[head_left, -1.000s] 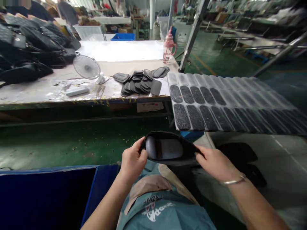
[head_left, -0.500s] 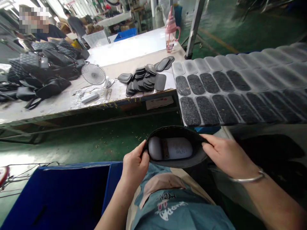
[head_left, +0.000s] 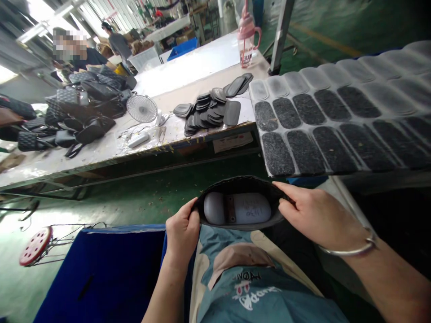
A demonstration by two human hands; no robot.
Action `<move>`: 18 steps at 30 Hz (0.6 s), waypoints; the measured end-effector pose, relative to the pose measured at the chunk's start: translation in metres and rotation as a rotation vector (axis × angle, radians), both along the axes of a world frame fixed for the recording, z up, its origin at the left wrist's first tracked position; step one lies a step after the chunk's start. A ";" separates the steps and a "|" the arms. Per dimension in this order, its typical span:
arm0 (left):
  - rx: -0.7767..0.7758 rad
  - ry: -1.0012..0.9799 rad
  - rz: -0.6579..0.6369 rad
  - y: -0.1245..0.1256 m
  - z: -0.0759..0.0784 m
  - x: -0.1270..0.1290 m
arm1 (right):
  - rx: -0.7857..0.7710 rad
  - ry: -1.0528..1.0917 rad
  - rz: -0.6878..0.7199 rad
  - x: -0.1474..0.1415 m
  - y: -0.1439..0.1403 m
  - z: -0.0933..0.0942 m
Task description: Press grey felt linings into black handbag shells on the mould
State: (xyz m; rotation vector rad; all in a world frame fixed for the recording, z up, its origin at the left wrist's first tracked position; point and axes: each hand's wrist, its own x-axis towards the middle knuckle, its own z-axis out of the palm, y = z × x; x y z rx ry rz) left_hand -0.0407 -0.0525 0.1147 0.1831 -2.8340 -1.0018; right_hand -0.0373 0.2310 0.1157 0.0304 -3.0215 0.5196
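My left hand (head_left: 183,229) pinches the left edge of a black bag body (head_left: 242,185) between thumb and fingers. On the opposite side, my right hand (head_left: 313,215), with a silver bangle at the wrist, grips its right edge. The mouth of the bag body is stretched into a wide oval facing up. Inside sits a pale grey rounded block (head_left: 252,207) with handwritten marks and a dark brown slotted band across it. The bag body is held in front of my teal apron (head_left: 269,296); its lower part is hidden.
Dark oval pads (head_left: 205,119) lie heaped on the worktable (head_left: 161,92), near a small fan (head_left: 142,108), black bags (head_left: 87,103) and a pink-lidded bottle (head_left: 245,42). A board with rows of oval pads (head_left: 310,110) is at right. A blue bin (head_left: 124,229) and stool (head_left: 35,246) stand left.
The view has shifted left, bringing the stool further into sight. Both hands still hold the bag body, which has tilted slightly so more of the block's marks show.
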 end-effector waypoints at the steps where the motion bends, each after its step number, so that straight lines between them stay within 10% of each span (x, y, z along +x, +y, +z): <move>1: -0.010 0.009 -0.024 0.002 0.000 0.002 | 0.004 -0.005 -0.001 0.001 0.003 -0.001; 18: -0.089 0.200 -0.214 0.018 -0.001 -0.005 | 0.209 -0.295 0.052 0.004 0.011 -0.003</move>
